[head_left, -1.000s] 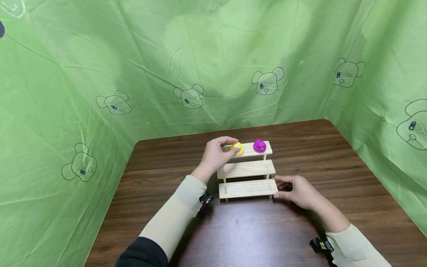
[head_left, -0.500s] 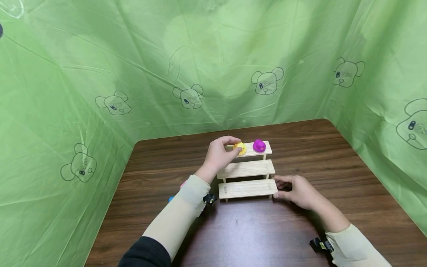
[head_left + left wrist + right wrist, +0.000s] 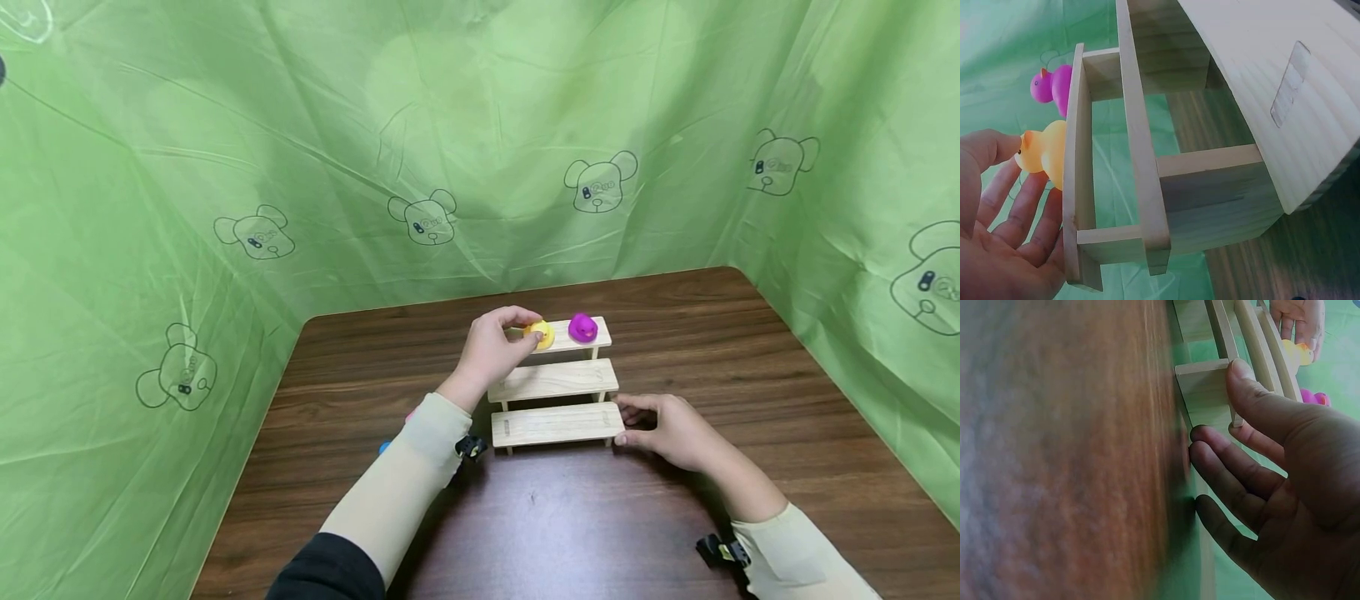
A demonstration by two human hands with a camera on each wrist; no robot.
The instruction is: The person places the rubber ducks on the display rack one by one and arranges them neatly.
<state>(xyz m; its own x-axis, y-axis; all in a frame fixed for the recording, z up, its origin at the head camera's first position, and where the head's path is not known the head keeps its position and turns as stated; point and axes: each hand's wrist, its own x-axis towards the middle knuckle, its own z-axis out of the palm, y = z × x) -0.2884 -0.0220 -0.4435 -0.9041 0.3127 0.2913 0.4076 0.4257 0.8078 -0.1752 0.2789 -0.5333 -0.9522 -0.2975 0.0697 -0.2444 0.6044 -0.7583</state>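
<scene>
A pale three-tier wooden stand (image 3: 557,423) rises in steps away from me on the table. On its top tier, my left hand (image 3: 489,348) pinches a yellow toy duck (image 3: 1041,153) between thumb and fingers. To the right of that duck, a purple toy duck (image 3: 583,328) sits on the same tier. The two lower tiers bear nothing. My right hand (image 3: 673,430) grips the right end of the lowest tier; its thumb lies on the front edge, with the index fingertip behind the board in the right wrist view.
Beside my left forearm, a bit of something pink (image 3: 408,416) and something blue (image 3: 384,447) show on the brown wooden table (image 3: 345,375), mostly hidden by the sleeve. Green printed cloth (image 3: 495,167) hangs behind the table and along both sides.
My left hand has shifted slightly right along the top tier with the yellow duck. Pink and blue bits have come into view beside the forearm. The right hand has stayed still.
</scene>
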